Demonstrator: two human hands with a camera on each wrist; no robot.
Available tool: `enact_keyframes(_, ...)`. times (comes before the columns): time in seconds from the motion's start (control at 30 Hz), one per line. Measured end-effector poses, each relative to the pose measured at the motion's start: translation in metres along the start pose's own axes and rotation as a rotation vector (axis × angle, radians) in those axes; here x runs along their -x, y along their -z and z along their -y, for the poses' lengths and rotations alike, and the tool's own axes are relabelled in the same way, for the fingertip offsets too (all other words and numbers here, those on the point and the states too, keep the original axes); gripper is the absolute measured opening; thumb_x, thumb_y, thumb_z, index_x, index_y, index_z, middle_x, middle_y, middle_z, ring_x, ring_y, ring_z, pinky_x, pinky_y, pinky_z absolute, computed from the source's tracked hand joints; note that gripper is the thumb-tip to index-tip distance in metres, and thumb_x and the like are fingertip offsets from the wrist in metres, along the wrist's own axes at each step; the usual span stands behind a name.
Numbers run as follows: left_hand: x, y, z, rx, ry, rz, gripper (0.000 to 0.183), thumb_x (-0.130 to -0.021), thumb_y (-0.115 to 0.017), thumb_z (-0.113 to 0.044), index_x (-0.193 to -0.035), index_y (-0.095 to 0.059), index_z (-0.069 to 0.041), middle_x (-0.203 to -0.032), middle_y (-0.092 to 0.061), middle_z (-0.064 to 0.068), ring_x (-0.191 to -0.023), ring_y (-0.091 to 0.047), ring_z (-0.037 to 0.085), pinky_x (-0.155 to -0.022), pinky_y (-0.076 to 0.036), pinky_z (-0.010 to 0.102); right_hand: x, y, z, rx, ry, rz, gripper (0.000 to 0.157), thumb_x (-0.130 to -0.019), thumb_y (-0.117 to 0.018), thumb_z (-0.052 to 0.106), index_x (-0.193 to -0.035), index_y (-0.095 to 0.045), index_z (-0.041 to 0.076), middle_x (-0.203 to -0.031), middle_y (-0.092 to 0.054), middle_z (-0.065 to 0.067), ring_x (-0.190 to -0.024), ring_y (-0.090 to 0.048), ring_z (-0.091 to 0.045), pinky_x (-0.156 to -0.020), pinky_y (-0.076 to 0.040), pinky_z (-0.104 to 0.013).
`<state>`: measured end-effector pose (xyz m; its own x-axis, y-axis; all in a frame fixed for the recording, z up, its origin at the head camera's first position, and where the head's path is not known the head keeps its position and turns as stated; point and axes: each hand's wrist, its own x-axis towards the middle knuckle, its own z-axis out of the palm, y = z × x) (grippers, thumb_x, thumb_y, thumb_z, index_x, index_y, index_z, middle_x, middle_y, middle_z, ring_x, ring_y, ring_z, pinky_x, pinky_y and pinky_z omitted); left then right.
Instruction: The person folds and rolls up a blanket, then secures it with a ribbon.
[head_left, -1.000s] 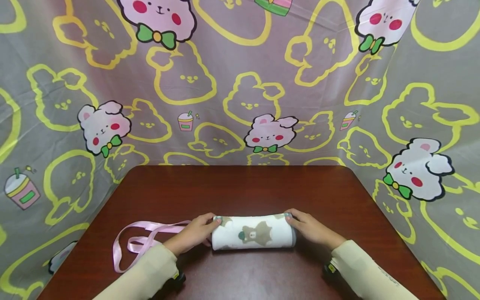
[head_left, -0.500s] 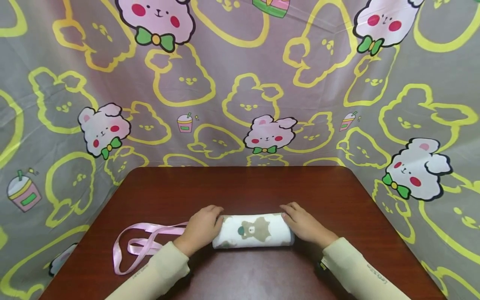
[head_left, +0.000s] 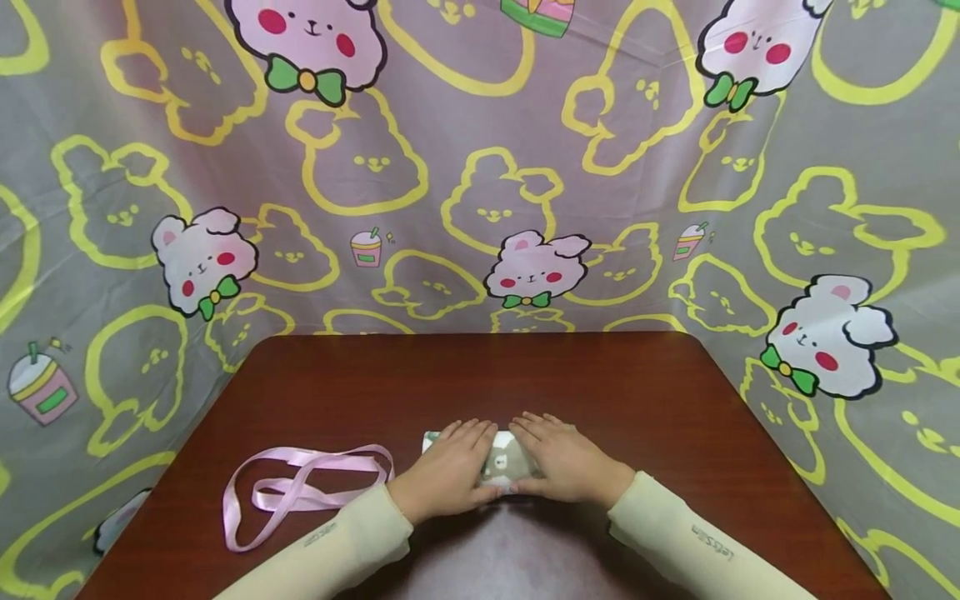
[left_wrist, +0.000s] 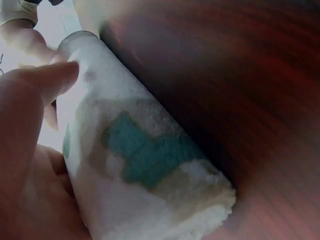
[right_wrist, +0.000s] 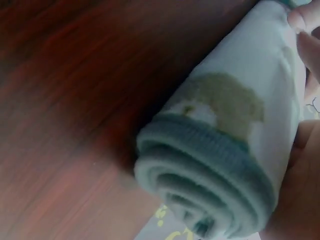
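Note:
A towel [head_left: 501, 463], white with brown bears and green patches, lies rolled into a cylinder on the table. Both hands are laid over its middle, side by side, with a narrow strip of bear print showing between them. My left hand [head_left: 452, 468] holds the roll from above, thumb on the near side. My right hand [head_left: 564, 463] does the same from the right, its thumb low at the front. In the right wrist view, the spiral end of the towel [right_wrist: 215, 165] shows its grey-green lining. The left wrist view shows the other end of the towel [left_wrist: 150, 150], with the left thumb pressed against its side.
A pink ribbon [head_left: 303, 457] lies in loose loops left of the roll, close to the left forearm. The dark brown wooden table [head_left: 480, 375] reaches back to a grey curtain [head_left: 420, 200] printed with cartoon rabbits, which also hangs along both sides.
Both hands have moved inward from the two ends of the rolled towel to its middle, now covering most of it. The roll stays in about the same place; the ribbon lies still.

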<state>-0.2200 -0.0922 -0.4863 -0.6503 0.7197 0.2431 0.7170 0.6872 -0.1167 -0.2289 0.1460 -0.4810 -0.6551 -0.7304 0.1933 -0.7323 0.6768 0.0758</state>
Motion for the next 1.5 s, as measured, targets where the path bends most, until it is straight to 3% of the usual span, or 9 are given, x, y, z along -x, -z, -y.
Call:
enact_keyframes(0.23, 0.006, -0.01, 0.006, 0.079, -0.061, 0.09, 0.09, -0.085, -0.066, -0.054, -0.145, -0.036, 0.005, -0.145, -0.043, 0.019, -0.133, -0.04, 0.034, -0.108, -0.031, 0.049, 0.005, -0.011, -0.004, -0.011, 0.066, 0.055, 0.094, -0.081, -0.066, 0.064, -0.143, -0.042, -0.002, -0.142, -0.048, -0.017, -0.131, -0.044, -0.031, -0.105, -0.035, -0.048)
enact_keyframes(0.53, -0.009, -0.012, 0.022, 0.161, -0.042, 0.159, 0.089, -0.079, -0.07, -0.056, -0.142, -0.041, -0.001, -0.137, -0.05, 0.012, -0.126, -0.046, 0.027, -0.104, -0.036, 0.044, -0.005, -0.019, -0.025, -0.023, 0.073, 0.075, 0.09, -0.074, -0.071, 0.064, -0.138, -0.048, 0.004, -0.131, -0.057, -0.008, -0.118, -0.055, -0.024, -0.099, -0.042, -0.042)
enact_keyframes(0.73, -0.01, -0.018, 0.028, 0.159, -0.033, 0.144, 0.088, -0.076, -0.071, -0.06, -0.137, -0.043, -0.003, -0.13, -0.052, 0.009, -0.119, -0.05, 0.024, -0.1, -0.04, 0.041, -0.011, -0.024, -0.034, -0.006, 0.093, 0.056, 0.087, -0.073, -0.065, 0.073, -0.129, -0.054, 0.007, -0.122, -0.061, -0.004, -0.112, -0.058, -0.02, -0.097, -0.044, -0.037)
enact_keyframes(0.93, -0.011, -0.025, 0.029, 0.137, -0.037, 0.115, 0.079, -0.07, -0.075, -0.057, -0.126, -0.051, -0.008, -0.114, -0.055, 0.003, -0.105, -0.053, 0.019, -0.088, -0.044, 0.037, -0.01, -0.029, -0.038, -0.009, 0.115, 0.084, 0.096, -0.071, -0.066, 0.074, -0.133, -0.051, 0.003, -0.129, -0.057, -0.009, -0.119, -0.054, -0.025, -0.101, -0.04, -0.039)
enact_keyframes(1.07, -0.013, -0.023, 0.031, 0.148, -0.021, 0.128, 0.071, -0.065, -0.078, -0.05, -0.118, -0.053, -0.01, -0.104, -0.054, -0.001, -0.097, -0.053, 0.017, -0.082, -0.045, 0.036, -0.007, -0.027, -0.042, -0.026, 0.1, 0.111, 0.09, -0.067, -0.073, 0.068, -0.131, -0.051, 0.008, -0.124, -0.058, -0.003, -0.114, -0.056, -0.02, -0.1, -0.041, -0.037)
enact_keyframes(1.3, -0.009, -0.011, 0.039, 0.073, -0.008, 0.21, 0.081, -0.052, -0.087, -0.044, -0.117, -0.052, -0.009, -0.101, -0.054, -0.001, -0.095, -0.054, 0.019, -0.079, -0.047, 0.036, -0.011, -0.014, -0.041, 0.01, 0.115, 0.122, 0.088, -0.065, -0.076, 0.062, -0.129, -0.053, 0.007, -0.114, -0.06, -0.003, -0.102, -0.058, -0.021, -0.089, -0.046, -0.038)
enact_keyframes(1.5, -0.009, -0.002, 0.04, 0.065, -0.02, 0.263, 0.077, -0.05, -0.09, -0.036, -0.112, -0.053, -0.01, -0.097, -0.052, -0.002, -0.092, -0.053, 0.019, -0.08, -0.046, 0.035, -0.014, -0.006, -0.039, 0.028, 0.031, 0.235, 0.081, -0.055, -0.085, 0.048, -0.121, -0.055, 0.01, -0.108, -0.056, 0.0, -0.101, -0.056, -0.021, -0.089, -0.046, -0.039)
